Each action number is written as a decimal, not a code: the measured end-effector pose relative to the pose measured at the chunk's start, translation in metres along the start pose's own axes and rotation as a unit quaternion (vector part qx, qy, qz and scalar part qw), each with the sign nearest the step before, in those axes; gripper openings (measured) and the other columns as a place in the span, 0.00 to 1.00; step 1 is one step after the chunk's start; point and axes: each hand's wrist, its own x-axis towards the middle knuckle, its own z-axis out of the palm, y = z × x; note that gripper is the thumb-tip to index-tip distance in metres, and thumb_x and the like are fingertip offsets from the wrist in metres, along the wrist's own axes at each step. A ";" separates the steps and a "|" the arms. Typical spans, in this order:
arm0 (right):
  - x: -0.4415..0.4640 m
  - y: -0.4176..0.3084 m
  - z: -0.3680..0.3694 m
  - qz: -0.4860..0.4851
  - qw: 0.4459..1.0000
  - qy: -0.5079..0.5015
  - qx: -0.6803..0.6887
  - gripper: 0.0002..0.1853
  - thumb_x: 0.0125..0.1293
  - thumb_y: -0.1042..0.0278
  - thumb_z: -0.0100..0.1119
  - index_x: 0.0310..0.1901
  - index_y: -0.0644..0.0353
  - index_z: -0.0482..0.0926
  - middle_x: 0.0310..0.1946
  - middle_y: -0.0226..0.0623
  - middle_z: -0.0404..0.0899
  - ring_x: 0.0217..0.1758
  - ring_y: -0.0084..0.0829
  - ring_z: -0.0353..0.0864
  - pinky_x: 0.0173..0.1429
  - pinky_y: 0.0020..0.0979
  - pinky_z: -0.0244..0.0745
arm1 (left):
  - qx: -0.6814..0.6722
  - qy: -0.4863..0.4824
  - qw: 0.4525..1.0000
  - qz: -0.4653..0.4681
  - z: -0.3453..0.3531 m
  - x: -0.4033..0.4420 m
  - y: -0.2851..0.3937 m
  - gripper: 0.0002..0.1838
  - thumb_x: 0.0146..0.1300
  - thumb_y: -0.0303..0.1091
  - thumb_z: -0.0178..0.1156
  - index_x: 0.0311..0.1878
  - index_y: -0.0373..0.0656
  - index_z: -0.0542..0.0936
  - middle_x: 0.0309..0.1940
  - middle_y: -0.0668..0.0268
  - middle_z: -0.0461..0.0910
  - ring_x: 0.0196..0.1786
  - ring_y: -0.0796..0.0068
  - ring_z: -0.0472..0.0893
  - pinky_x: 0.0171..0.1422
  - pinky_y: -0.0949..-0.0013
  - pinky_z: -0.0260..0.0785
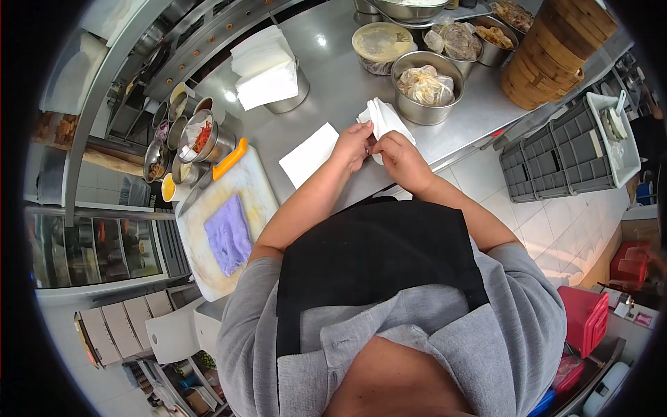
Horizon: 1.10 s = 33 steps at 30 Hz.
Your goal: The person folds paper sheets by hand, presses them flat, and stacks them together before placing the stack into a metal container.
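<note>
My left hand (353, 146) and my right hand (406, 162) meet close together above the steel counter, fingers closed at the near end of a folded white paper piece (386, 119). Whether it is a napkin or a bag I cannot tell. Its upper part fans out beyond my fingers, beside a steel pot (426, 113) with a tied plastic bag of food (425, 85). Left of my left hand, a flat white paper sheet (308, 154) lies on the counter. Farther back, a stack of white paper (265, 69) rests on top of a round steel container (295, 101).
At left, a cutting board (260, 182) holds a purple cloth (228, 234) and an orange-handled knife (230, 159). Several small food pots (221, 144) stand behind it. Bamboo steamers (549, 55) and a lidded plastic tub (382, 43) stand toward the right. Grey crates (556, 153) stand beyond the counter.
</note>
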 end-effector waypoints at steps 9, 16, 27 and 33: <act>0.001 -0.024 -0.026 -0.001 0.971 0.139 -0.197 0.15 0.57 0.73 0.62 0.46 0.59 0.75 0.47 0.40 0.74 0.55 0.47 0.69 0.59 0.42 0.64 | -0.032 0.023 0.997 0.060 0.007 -0.014 0.007 0.10 0.73 0.37 0.52 0.46 0.40 0.74 0.39 0.63 0.79 0.42 0.70 0.79 0.49 0.65 0.74; -0.001 -0.007 -0.024 0.235 0.945 0.087 0.208 0.16 0.65 0.67 0.61 0.51 0.63 0.72 0.48 0.38 0.74 0.53 0.30 0.72 0.54 0.33 0.70 | -0.162 -0.077 0.973 0.146 0.007 -0.061 0.036 0.12 0.72 0.37 0.49 0.49 0.39 0.75 0.49 0.61 0.80 0.52 0.66 0.80 0.61 0.58 0.74; 0.026 -0.009 -0.009 0.375 0.765 -0.002 0.524 0.29 0.61 0.71 0.67 0.60 0.66 0.64 0.43 0.41 0.81 0.45 0.31 0.83 0.49 0.33 0.79 | -0.079 0.011 0.976 0.201 -0.034 -0.095 0.039 0.14 0.73 0.41 0.52 0.47 0.39 0.77 0.41 0.65 0.81 0.46 0.76 0.80 0.54 0.68 0.74; 0.068 0.012 0.025 0.268 0.939 -0.033 0.215 0.23 0.59 0.73 0.64 0.54 0.69 0.68 0.34 0.39 0.81 0.34 0.29 0.81 0.40 0.29 0.76 | 0.131 0.190 0.953 0.197 -0.084 -0.132 0.041 0.12 0.70 0.38 0.59 0.41 0.37 0.78 0.31 0.69 0.81 0.35 0.82 0.79 0.42 0.75 0.76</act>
